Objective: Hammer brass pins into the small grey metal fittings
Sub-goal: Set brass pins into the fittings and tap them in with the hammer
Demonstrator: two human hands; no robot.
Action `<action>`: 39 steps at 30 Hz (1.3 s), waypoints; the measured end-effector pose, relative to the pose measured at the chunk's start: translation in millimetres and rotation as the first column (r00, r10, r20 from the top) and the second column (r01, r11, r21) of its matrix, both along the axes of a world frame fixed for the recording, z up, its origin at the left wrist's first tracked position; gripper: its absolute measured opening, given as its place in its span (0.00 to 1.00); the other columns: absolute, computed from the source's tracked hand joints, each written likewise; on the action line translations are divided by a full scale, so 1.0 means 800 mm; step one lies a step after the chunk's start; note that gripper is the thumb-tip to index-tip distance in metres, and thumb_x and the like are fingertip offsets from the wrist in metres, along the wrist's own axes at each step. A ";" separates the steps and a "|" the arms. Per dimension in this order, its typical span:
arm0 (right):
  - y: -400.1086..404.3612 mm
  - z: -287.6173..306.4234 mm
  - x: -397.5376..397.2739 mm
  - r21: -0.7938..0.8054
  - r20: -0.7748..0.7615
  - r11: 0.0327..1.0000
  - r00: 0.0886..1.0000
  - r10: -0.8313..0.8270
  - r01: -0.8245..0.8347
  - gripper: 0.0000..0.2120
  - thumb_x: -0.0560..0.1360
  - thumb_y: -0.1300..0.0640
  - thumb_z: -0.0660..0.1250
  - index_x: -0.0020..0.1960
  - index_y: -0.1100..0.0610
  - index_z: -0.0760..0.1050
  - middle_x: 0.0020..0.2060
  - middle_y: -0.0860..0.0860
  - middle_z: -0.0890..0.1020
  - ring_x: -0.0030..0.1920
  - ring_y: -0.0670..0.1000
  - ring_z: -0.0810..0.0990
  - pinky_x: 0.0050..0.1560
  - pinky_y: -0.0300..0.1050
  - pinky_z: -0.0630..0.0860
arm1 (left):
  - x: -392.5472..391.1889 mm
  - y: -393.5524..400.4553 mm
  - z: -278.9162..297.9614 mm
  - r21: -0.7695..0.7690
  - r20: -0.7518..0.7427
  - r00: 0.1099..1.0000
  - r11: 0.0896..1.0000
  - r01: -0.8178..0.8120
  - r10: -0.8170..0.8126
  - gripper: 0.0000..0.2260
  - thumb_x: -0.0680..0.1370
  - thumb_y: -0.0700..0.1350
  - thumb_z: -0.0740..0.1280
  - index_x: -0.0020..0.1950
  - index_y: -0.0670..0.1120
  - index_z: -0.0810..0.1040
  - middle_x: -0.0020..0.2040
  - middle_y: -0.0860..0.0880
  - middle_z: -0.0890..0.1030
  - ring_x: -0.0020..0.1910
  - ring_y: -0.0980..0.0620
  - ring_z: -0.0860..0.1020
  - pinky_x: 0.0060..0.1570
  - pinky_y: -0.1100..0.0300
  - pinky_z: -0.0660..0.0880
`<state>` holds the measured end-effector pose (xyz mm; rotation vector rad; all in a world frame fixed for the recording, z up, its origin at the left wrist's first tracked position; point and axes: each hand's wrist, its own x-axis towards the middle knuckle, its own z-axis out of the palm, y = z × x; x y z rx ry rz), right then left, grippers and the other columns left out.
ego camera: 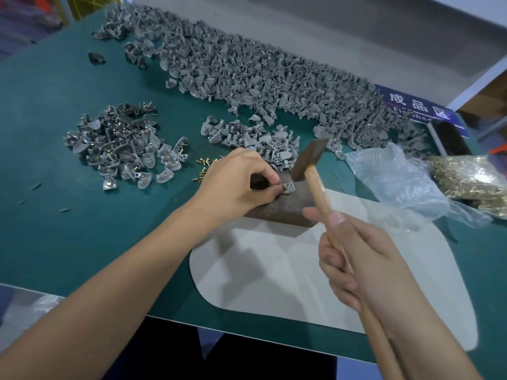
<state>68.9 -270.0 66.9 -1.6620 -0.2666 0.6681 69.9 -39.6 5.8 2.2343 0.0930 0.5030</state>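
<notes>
Green table is crowded with a long heap of fittings along the far edge, bare mat kept near the front edge, hammer is gripped by the right hand above the rusty block, where a fitting with pin is pinched by the left hand

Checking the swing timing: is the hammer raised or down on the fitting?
Raised: the hammer head hangs above the fitting, clear of it.

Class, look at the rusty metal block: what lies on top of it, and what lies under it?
On the block sits one grey fitting, pinched by the left hand. Under it lies a pale mat; the hand hides its left end.
</notes>
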 end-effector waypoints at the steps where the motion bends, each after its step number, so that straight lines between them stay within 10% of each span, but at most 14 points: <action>1: 0.001 0.000 -0.001 0.022 0.005 1.000 1.000 -0.016 0.016 0.18 0.77 0.40 0.64 0.60 0.45 0.84 0.30 0.50 0.67 0.22 0.46 0.59 0.22 0.33 0.63 | 0.000 0.000 0.000 0.002 -0.001 1.000 1.000 0.003 -0.003 0.03 0.73 0.51 0.78 0.42 0.56 0.84 0.42 0.58 0.80 0.50 0.55 0.75 0.51 0.49 0.75; 7: -0.004 0.003 0.011 -0.059 -0.048 0.998 0.999 -0.014 0.011 0.14 0.84 0.46 0.61 0.58 0.45 0.85 0.30 0.50 0.68 0.23 0.47 0.59 0.22 0.34 0.62 | 0.000 0.002 -0.002 0.005 0.011 1.000 1.000 0.015 -0.016 0.04 0.74 0.52 0.77 0.42 0.58 0.84 0.42 0.57 0.80 0.50 0.54 0.76 0.50 0.48 0.75; 14: -0.019 -0.039 0.036 -0.243 0.287 0.896 0.910 -0.300 0.372 0.11 0.85 0.58 0.61 0.45 0.57 0.78 0.30 0.50 0.73 0.24 0.48 0.68 0.21 0.41 0.67 | 0.001 -0.007 -0.004 -0.121 0.098 0.989 0.988 -0.094 0.107 0.03 0.76 0.48 0.72 0.43 0.53 0.79 0.45 0.57 0.78 0.48 0.55 0.77 0.50 0.54 0.75; 21: -0.026 -0.044 0.061 -0.818 0.515 0.447 0.806 0.292 0.362 0.12 0.84 0.49 0.58 0.62 0.54 0.75 0.46 0.53 0.76 0.45 0.61 0.78 0.45 0.54 0.76 | -0.013 -0.008 0.007 -0.159 0.129 0.979 0.978 -0.137 0.159 0.04 0.78 0.43 0.67 0.44 0.48 0.72 0.41 0.54 0.76 0.44 0.53 0.75 0.47 0.52 0.72; 27: 0.047 -0.017 0.070 -0.419 0.790 0.847 0.591 0.161 0.328 0.18 0.83 0.56 0.64 0.71 0.56 0.76 0.55 0.51 0.76 0.55 0.51 0.75 0.61 0.50 0.73 | -0.072 0.061 -0.006 -0.062 0.069 0.924 0.926 -0.373 0.377 0.03 0.78 0.51 0.66 0.45 0.55 0.75 0.39 0.57 0.76 0.42 0.55 0.75 0.43 0.54 0.74; 33: 0.153 -0.036 0.056 -0.481 0.761 0.877 0.493 0.422 -0.009 0.11 0.81 0.57 0.69 0.62 0.56 0.82 0.51 0.50 0.81 0.55 0.50 0.76 0.57 0.36 0.65 | -0.133 0.114 -0.029 0.092 -0.013 0.832 0.829 -0.552 0.555 0.03 0.76 0.47 0.73 0.44 0.51 0.81 0.41 0.54 0.77 0.45 0.53 0.75 0.52 0.46 0.76; 39: 0.216 -0.052 0.068 -0.558 0.727 0.828 0.448 0.520 -0.056 0.12 0.82 0.54 0.67 0.63 0.53 0.82 0.51 0.50 0.83 0.57 0.52 0.77 0.60 0.52 0.74 | -0.135 0.113 -0.038 0.186 0.017 0.798 0.782 -0.594 0.602 0.05 0.76 0.49 0.73 0.50 0.53 0.82 0.48 0.55 0.76 0.54 0.49 0.75 0.56 0.51 0.68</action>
